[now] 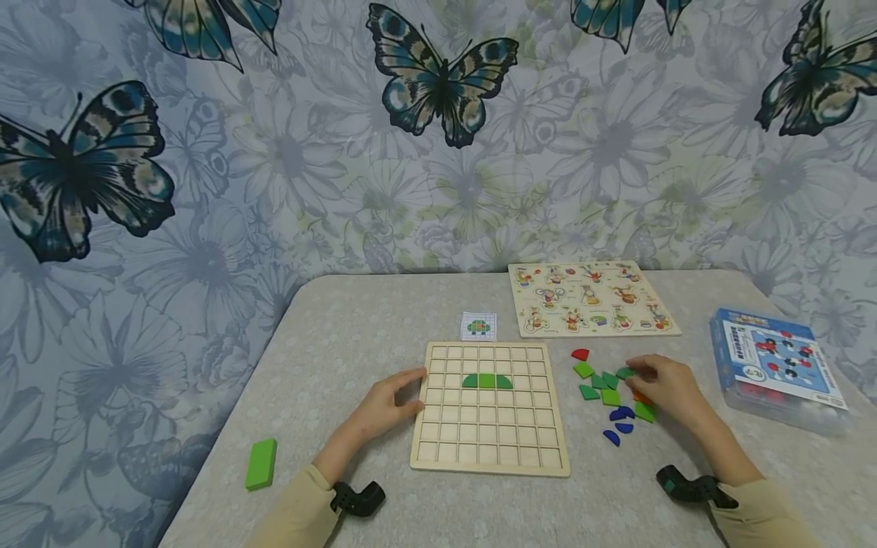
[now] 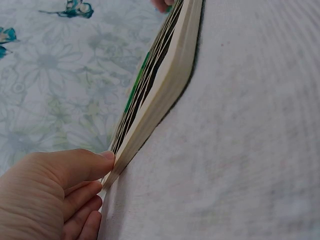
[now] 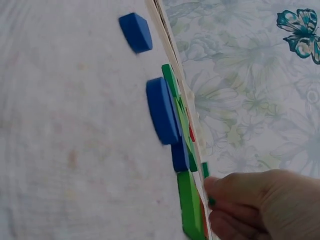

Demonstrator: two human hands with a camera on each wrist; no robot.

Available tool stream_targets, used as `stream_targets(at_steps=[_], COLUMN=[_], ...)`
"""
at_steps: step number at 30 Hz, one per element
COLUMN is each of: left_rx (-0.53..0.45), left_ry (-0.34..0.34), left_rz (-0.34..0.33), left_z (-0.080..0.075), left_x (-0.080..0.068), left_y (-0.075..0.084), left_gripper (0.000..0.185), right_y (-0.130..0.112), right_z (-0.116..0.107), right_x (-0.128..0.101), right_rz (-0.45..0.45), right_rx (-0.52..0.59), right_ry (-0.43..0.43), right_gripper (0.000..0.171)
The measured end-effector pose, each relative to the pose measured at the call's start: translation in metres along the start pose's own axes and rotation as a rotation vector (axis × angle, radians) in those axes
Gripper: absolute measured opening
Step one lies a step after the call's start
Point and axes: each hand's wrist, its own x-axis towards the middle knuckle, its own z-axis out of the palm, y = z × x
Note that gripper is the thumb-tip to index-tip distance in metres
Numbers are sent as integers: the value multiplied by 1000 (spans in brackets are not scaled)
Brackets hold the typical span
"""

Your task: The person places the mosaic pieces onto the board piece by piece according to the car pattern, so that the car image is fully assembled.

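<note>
My left hand (image 1: 384, 403) touches the left edge of a wooden grid board (image 1: 479, 449), thumb and fingers spaced along its rim in the left wrist view. In one row of the grid lie a light green square (image 1: 486, 380) and two dark green quarter-circle pieces (image 1: 505, 382), forming a low dome. To the right of the board, my right hand (image 1: 663, 387) pinches a dark green piece (image 1: 623, 373) between thumb and fingers; its full outline is hidden. Near that hand lie loose green pieces (image 1: 610, 397), several blue curved pieces (image 3: 162, 112), a red piece (image 1: 580, 355) and a partly covered orange piece (image 1: 641, 398).
A small pattern card (image 1: 479, 326) lies behind the board. Farther back is a wooden puzzle board (image 1: 596, 301) with cartoon figures. A blue-lidded plastic box (image 1: 781, 369) stands at the right, and a green block (image 1: 261, 464) lies at the left. The patterned wall borders the table's far edge.
</note>
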Motion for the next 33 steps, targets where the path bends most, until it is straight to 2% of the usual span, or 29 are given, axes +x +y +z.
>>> stream_targets(at_steps=[6, 11, 15, 20, 25, 29, 33], left_rx=[-4, -12, -13, -8, -6, 4, 9], left_ry=[1, 5, 6, 7, 1, -10, -12], left_rz=[0, -3, -2, -7, 2, 23, 22], left_z=[0, 0, 0, 0, -1, -1, -2], left_x=[-1, -1, 0, -1, -1, -1, -1], left_y=[-1, -1, 0, 0, -1, -2, 0], left_gripper=[57, 56, 56, 56, 57, 58, 58], right_y=[-18, -46, -70, -103, -138, -163, -183], right_z=[-10, -15, -10, 13, 45, 67, 84], right_x=[4, 9, 15, 24, 33, 37, 42], right_rz=[-27, -75, -144, -244, -334, -373, -388], right_rx=[62, 109, 151, 234, 309, 360, 385], right_ry=[23, 10, -8, -46, -145, -212, -222], right_gripper=[32, 36, 33, 31, 30, 28, 26])
